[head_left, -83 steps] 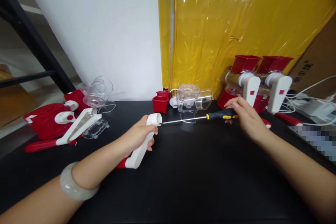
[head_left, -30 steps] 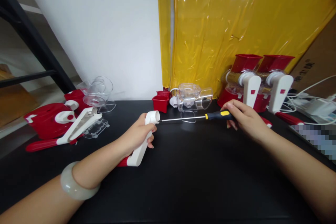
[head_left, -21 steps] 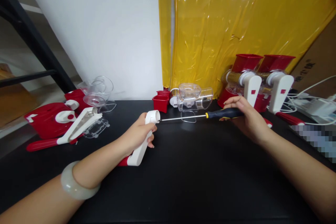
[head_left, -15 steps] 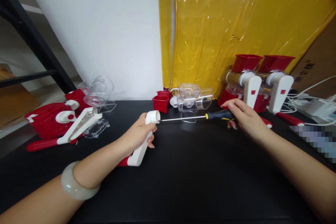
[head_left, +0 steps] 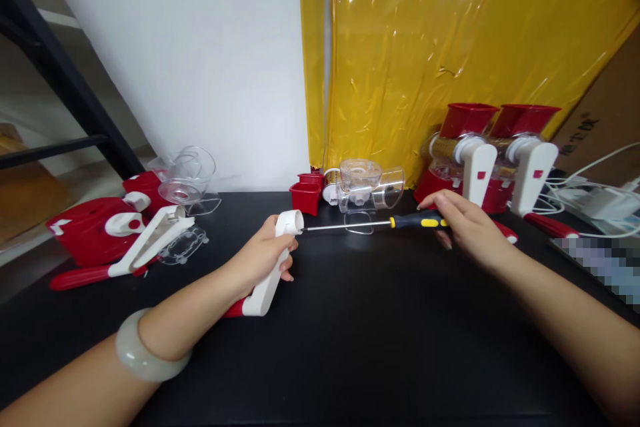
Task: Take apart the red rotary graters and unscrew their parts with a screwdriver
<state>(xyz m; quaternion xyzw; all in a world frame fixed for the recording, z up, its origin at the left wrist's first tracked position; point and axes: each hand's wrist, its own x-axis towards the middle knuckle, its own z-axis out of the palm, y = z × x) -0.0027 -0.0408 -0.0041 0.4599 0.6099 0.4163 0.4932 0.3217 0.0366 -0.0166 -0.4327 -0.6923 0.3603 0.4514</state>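
My left hand [head_left: 267, 247] is wrapped round a white crank handle [head_left: 266, 290] with a red grip, its round socket end tipped up and facing right. In my right hand [head_left: 463, 220] is a screwdriver [head_left: 415, 221] with a black and yellow handle, held by the fingers at its back end. The long shank lies nearly level, and its tip is at the mouth of the socket. Whether the tip touches a screw inside cannot be seen.
Red grater bases [head_left: 95, 230], another white crank [head_left: 145, 240] and clear plastic parts [head_left: 187, 177] lie at left. Behind my hands are a red hopper [head_left: 306, 195] and a clear housing [head_left: 361, 187]. Two assembled graters [head_left: 467, 120] stand at right, beside white cables [head_left: 600, 200].
The screwdriver handle has turned about its length, so more of its yellow patch shows. My left hand and the crank handle have kept their place.
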